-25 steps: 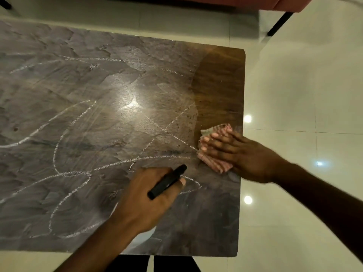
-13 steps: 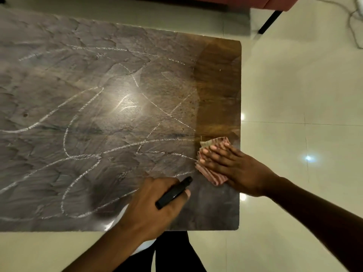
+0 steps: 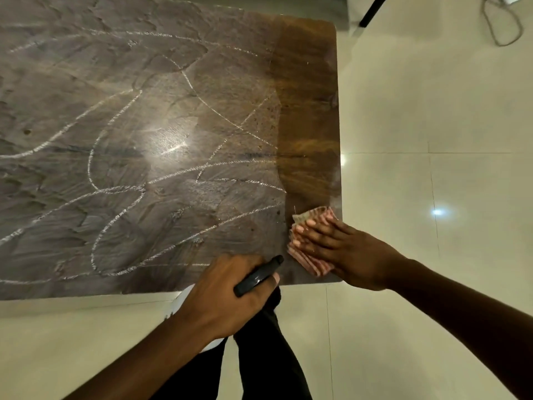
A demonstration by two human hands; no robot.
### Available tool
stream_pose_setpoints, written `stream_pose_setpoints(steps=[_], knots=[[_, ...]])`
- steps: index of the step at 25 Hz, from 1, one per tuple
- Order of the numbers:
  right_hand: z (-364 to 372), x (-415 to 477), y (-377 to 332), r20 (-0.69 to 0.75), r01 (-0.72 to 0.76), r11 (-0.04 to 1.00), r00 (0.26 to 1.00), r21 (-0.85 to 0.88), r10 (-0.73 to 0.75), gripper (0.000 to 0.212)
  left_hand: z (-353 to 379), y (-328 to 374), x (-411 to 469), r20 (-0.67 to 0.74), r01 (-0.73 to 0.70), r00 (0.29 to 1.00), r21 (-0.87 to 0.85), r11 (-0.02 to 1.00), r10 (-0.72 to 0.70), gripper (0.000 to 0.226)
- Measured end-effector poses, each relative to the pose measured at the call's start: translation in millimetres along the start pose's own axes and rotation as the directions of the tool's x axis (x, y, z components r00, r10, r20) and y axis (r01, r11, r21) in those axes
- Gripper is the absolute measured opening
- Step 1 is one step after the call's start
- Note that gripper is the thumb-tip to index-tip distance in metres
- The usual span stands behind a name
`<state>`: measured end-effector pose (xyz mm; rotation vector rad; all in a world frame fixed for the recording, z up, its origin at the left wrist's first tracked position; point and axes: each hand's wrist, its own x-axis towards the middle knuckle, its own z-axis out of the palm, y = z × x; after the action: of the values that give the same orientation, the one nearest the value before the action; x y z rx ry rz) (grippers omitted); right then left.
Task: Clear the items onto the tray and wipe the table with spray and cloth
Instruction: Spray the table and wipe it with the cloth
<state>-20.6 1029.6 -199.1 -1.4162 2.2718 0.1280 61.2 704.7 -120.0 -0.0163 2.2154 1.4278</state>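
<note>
The wooden table [image 3: 308, 90] is dusty grey with white chalk scrawls [image 3: 115, 194] over most of its top. A strip along its right edge shows clean brown wood. My right hand [image 3: 340, 252] lies flat on a folded pink striped cloth [image 3: 310, 261] at the table's near right corner. My left hand [image 3: 227, 295] grips a spray bottle at the near edge; its black nozzle [image 3: 258, 275] points right toward the cloth, and the white body [image 3: 180, 298] is mostly hidden under the hand. No tray is in view.
Glossy cream floor tiles [image 3: 432, 125] surround the table on the right and near sides. A cable [image 3: 501, 27] loops on the floor at the far right, beside a black furniture leg [image 3: 372, 10]. My dark trouser legs [image 3: 259, 356] stand at the near edge.
My right hand has drawn the cloth down the right edge toward the near corner, lengthening the clean brown strip. My left hand with the spray bottle has pulled back to the near edge.
</note>
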Motion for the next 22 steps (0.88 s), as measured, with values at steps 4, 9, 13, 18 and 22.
stream_pose_setpoints(steps=[4,9,13,18,22], knots=[[-18.7,1.4,47.2,0.023,-0.109,0.991,0.994,0.080,0.107,0.071,14.7,-5.8,-20.0,-0.022,0.028,0.999,-0.047,0.999,-0.029,0.049],[-36.4,42.1,58.9,-0.032,-0.389,0.858,0.905,0.336,0.423,0.070,38.7,-4.5,-27.3,-0.060,0.088,0.994,-0.046,0.995,-0.091,0.051],[21.0,-39.1,-9.8,-0.051,-0.225,0.965,0.971,0.138,0.233,0.072,63.7,-0.2,-34.3,-0.073,0.064,0.995,-0.092,0.994,-0.071,0.044],[38.9,-75.7,-13.3,0.003,-0.033,0.998,0.999,0.045,0.033,0.069,82.2,-6.7,-37.6,-0.099,0.111,0.986,-0.192,0.975,-0.132,0.045],[7.5,-8.8,11.9,-0.103,-0.369,0.864,0.899,0.341,0.425,0.069,84.8,-6.7,-42.5,-0.150,0.136,0.975,-0.183,0.974,-0.165,0.040]])
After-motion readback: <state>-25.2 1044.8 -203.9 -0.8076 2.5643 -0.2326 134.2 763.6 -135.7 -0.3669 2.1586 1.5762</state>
